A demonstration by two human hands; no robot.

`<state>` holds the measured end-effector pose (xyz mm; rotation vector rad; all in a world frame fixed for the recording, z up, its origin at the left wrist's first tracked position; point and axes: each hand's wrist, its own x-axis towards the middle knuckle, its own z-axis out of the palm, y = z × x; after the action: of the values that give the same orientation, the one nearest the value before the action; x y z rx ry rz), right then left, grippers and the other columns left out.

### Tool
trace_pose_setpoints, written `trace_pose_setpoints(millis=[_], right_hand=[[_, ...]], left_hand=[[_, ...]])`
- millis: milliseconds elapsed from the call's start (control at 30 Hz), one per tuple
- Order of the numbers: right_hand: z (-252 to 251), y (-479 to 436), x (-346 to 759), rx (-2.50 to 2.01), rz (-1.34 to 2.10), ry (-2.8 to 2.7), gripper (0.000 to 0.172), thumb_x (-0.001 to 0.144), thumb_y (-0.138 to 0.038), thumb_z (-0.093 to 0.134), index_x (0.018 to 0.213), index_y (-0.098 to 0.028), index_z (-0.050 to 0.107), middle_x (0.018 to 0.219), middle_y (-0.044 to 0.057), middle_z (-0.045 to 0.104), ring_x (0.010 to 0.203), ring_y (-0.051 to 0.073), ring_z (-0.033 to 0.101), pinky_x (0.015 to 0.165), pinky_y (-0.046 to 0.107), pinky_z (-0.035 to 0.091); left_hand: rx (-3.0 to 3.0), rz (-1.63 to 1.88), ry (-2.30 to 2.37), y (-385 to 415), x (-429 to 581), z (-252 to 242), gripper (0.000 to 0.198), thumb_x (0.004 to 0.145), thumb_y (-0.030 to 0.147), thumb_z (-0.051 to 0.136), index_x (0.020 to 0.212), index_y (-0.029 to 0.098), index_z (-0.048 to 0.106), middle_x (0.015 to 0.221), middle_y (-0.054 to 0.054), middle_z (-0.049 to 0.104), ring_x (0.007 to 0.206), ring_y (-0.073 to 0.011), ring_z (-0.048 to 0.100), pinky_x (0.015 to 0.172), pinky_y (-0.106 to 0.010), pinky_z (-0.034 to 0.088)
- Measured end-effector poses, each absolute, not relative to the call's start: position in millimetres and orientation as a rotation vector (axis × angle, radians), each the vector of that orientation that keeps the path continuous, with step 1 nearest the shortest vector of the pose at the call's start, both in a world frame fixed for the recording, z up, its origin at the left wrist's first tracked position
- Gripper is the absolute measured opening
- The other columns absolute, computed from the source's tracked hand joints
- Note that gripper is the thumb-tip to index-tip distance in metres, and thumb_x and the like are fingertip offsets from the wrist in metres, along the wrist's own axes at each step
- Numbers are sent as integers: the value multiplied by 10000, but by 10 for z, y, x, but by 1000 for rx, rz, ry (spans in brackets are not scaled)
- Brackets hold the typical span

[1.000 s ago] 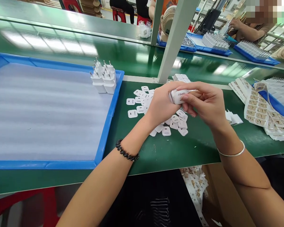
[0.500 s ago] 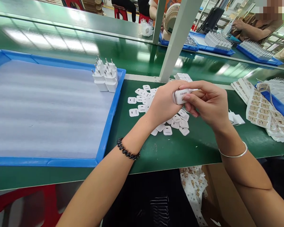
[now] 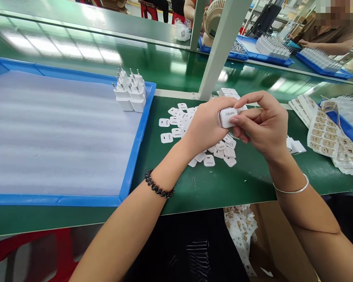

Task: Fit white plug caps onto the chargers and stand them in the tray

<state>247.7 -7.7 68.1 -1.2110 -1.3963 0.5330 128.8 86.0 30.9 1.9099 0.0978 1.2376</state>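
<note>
Above the bench, my left hand (image 3: 207, 123) is closed around a white plug charger (image 3: 228, 116), whose printed end cover faces me. Most of the charger's body is hidden in that hand. The thumb and fingers of my right hand (image 3: 260, 121) pinch at the cover's right edge. Under and around my hands lie many loose white covers (image 3: 209, 160) with a small slot and printed letters. White plug chargers (image 3: 138, 100) stand prongs-up in the right back corner of a blue tray (image 3: 135, 154) at the left.
Sheets of stickers (image 3: 323, 133) lie at the right beside another blue tray (image 3: 348, 127) of chargers. A grey metal post (image 3: 214, 55) rises behind my hands. White blocks (image 3: 228, 93) stand near its foot. Across the bench a person (image 3: 326, 37) sits by more trays.
The charger's cover has turned a little more toward me. My right hand has shifted slightly right, its index finger lifted and more bent. The far person's hand has lowered.
</note>
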Motion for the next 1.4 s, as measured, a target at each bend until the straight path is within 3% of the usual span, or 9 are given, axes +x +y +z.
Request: trace_pose_setpoints(millis=[200,467,867,1000,1400], right_hand=[[658,-86,2473,-1198,444,-1426,262,842,-408,824,892,-271,606,485,-81,592,330,96,371,356,295,298],[695,-104,2508,-1325,460,-1436,238,830,-368,833,888,-287,617,504,-69,591,343,115,385,365,322,323],[756,-81,2546,-1318,708,-1397,396,763,-446,882,874,-275,542,484,-86,622,318,96,383,321,274,274],[758,-73,2561,-1304,768,-1360,458,733,-428,907,884,-279,502,495,-90,637,299,88,367,314,272,254],[772,-110,2553,-1382,662,-1377,419,742,-408,911,888,-275,541,463,-91,573,331,93,360,344,285,257]], left_hand=[[1882,1170,88,878,1313,292,81,887,178,672,810,201,666,978,-25,773,942,-190,708,826,-352,576],[1949,1224,75,891,1320,267,122,896,219,675,775,220,661,870,-13,759,826,-180,685,742,-354,558],[2016,1238,73,892,1305,250,28,914,210,676,896,225,692,978,-19,782,947,-189,716,827,-359,576],[2035,1252,73,889,1308,237,70,893,167,684,848,219,694,973,-15,781,959,-196,720,847,-379,577],[1970,1205,110,853,1319,227,94,951,299,645,944,252,726,1059,-26,784,1037,-244,731,903,-425,593]])
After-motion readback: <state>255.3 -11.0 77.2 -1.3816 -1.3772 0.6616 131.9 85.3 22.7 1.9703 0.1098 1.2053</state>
